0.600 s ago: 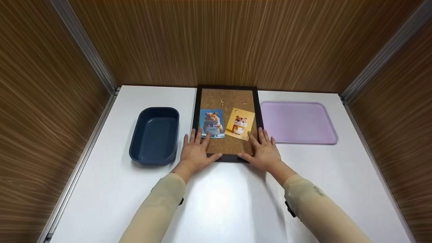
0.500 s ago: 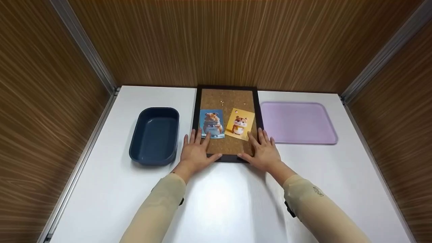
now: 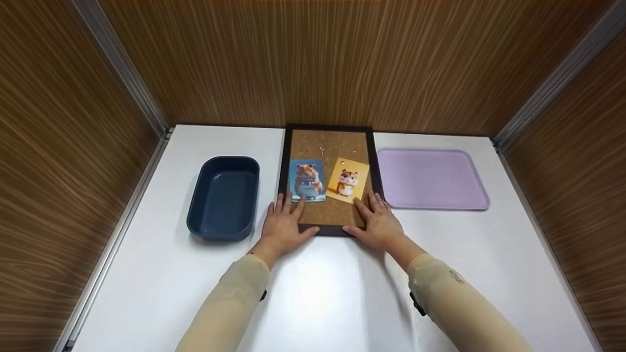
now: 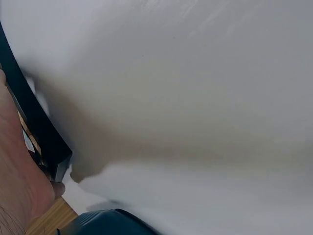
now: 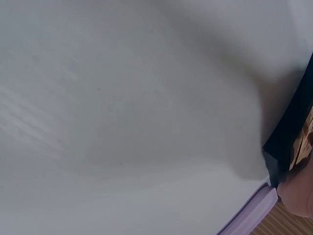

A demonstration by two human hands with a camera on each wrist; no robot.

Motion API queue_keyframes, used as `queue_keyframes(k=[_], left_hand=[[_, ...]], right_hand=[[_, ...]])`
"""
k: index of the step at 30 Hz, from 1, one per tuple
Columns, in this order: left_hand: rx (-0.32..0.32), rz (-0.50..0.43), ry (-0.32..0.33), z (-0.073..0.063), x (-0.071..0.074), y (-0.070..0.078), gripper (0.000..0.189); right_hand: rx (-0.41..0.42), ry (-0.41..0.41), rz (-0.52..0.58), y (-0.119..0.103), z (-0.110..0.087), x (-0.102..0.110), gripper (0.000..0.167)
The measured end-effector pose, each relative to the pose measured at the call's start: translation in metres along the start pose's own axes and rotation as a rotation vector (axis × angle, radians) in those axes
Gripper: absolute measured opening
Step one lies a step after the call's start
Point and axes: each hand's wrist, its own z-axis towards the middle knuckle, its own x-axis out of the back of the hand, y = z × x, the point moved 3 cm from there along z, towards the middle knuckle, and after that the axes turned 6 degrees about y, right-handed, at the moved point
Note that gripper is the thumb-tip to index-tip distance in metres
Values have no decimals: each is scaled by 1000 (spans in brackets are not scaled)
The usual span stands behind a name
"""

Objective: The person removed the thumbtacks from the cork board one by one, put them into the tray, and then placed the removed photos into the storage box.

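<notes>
I log, left to right on the white desk point(image 3: 313, 303):

- Container, dark blue point(image 3: 222, 195): well clear of the cards, placement unchanged
- Left hand point(image 3: 282, 227): released, fingers straight and spread over the board's left frame, thumb on the near frame; it has slid slightly back toward the person
- Blue card point(image 3: 307, 180): hamster print, lying on the cork, lower edge by the left index fingertip; unmoved
- Corkboard point(image 3: 330, 213): black frame, between both hands; unmoved
- Yellow card point(image 3: 348, 179): hamster print, tilted on the cork, a small round pin point(image 3: 343, 163) near its top; unmoved
- Right hand point(image 3: 381, 227): released, fingers straight; it has shifted back and inward, index fingertip at the card's lower corner
- Tray, lilac point(image 3: 433, 178): just beside the frame

I judge only the hands' placement altered, the board's arrangement being undisturbed
</notes>
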Motion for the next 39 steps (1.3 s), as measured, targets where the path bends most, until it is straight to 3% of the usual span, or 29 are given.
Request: queue_keyframes(k=[6,17,28,39], left_hand=[[4,-24,-18,-1,0,3,96],[3,5,-40,0,0,5,92],[3,-19,-34,-2,-1,7,91],[-7,15,-25,-3,-4,12,91]], right_hand=[[4,-36,9,1,-1,0,98],[-3,-24,6,-3,-3,1,99],[4,-12,-1,-2,-3,1,98],[-12,-7,11,4,-5,-2,99]])
